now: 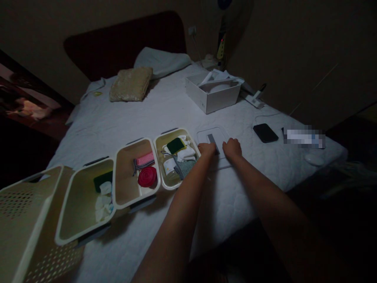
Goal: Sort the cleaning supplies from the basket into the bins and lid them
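Note:
A flat pale lid [222,135] with a grey strip [211,138] along its middle lies on the bed. Over the lid, just left of the strip, is my left hand [207,149], its fingers curled in. My right hand [232,148] is closed at the lid's right side, a little apart from the left. What either hand grips, if anything, is hidden. Left of my left hand stands a cream bin [157,147] holding a green sponge [176,145], white cloths [187,153] and a grey-green patterned cloth [185,167].
Left of it are a bin [123,165] with a red roll [147,177] and pink cloth [145,159], another bin [75,204], and a perforated basket [17,204]. A white box [219,103], black phone-like slab [265,133], cushion [129,84] and fan [221,47] lie beyond.

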`<state>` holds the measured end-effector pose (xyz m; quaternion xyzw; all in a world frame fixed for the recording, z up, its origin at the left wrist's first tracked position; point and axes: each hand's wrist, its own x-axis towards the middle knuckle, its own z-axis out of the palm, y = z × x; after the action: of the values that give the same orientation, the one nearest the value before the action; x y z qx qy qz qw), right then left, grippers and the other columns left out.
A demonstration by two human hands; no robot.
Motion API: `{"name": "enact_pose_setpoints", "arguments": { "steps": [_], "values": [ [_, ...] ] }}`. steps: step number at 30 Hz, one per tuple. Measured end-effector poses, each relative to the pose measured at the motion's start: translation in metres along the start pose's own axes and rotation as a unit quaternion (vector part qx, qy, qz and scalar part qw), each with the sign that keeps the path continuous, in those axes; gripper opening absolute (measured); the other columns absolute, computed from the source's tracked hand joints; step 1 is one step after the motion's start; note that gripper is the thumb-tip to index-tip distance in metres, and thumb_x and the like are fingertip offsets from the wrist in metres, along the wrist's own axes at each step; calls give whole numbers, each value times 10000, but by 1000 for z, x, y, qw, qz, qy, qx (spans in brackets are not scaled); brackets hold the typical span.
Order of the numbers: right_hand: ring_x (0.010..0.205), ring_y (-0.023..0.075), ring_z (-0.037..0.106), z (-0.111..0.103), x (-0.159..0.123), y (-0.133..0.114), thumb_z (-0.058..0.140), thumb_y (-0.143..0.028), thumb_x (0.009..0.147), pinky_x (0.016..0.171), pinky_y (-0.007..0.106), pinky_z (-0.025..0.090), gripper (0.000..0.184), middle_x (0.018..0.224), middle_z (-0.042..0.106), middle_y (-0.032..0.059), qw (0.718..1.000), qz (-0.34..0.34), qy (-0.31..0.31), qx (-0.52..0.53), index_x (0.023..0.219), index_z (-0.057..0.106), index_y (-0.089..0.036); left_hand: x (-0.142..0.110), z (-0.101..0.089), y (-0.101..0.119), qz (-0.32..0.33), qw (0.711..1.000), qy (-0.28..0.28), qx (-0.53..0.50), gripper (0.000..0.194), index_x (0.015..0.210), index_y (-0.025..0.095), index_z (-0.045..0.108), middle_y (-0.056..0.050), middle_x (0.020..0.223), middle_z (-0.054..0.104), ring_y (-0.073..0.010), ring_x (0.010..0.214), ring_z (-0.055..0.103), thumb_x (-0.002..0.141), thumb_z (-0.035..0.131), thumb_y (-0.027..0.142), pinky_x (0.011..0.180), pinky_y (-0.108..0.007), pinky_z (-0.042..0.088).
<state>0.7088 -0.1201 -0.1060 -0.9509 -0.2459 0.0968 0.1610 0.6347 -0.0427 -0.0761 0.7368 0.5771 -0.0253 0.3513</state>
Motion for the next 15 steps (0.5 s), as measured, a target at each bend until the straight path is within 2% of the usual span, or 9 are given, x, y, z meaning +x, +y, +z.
{"name": "enact_pose_setpoints", "arguments": {
  "steps": [3,8,12,15],
  "values": [
    [1101,312,584,-2,-1,-1,406,-291,925,883,369,453,396,1184,585,245,1000,5,-1,2,1147,613,-38,-9,-2,0,-32,999,6,-18,680,1342,-71,392,-306,1367,484,-319,1280,509,789,515,304,958,-339,467],
    [1093,326,587,-6,-3,3,418,-306,922,862,378,467,403,1171,589,253,1000,12,12,7,1140,619,-33,-20,-3,-1,-27,999,12,-33,687,1334,-71,373,-287,1398,461,-295,1296,495,784,529,310,999,-292,435],
    [1102,325,582,-7,0,8,502,-363,894,869,383,476,424,1187,584,253,999,29,20,20,1152,623,-49,-21,-4,-1,-15,1000,15,-22,702,1351,-73,354,-293,1409,446,-305,1313,475,795,526,319,1009,-307,428],
    [1100,318,590,-6,4,13,589,-394,845,891,381,478,456,1185,596,244,998,52,-1,33,1146,640,-56,-16,-3,-2,26,1000,8,5,645,1325,-60,423,-299,1359,497,-339,1303,480,814,511,323,1008,-354,427]
  ]
}}
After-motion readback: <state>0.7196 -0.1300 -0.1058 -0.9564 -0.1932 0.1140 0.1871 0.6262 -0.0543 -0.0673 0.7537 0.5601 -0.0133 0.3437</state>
